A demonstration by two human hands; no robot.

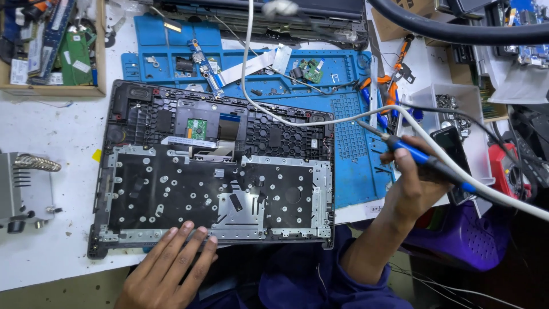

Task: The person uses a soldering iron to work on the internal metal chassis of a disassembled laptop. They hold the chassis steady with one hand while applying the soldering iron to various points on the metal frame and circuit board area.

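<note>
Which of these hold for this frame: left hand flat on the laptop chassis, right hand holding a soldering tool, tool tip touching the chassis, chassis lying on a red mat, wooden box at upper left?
1. The left hand rests flat on the near edge of the black opened laptop chassis. True.
2. The right hand grips a blue-handled soldering tool. True.
3. The tool's tip touches the chassis. False: it points over the blue silicone work mat, right of the chassis.
4. The chassis lies on a red mat. False: the mat is blue.
5. A wooden box of circuit boards sits at upper left. True.
</note>
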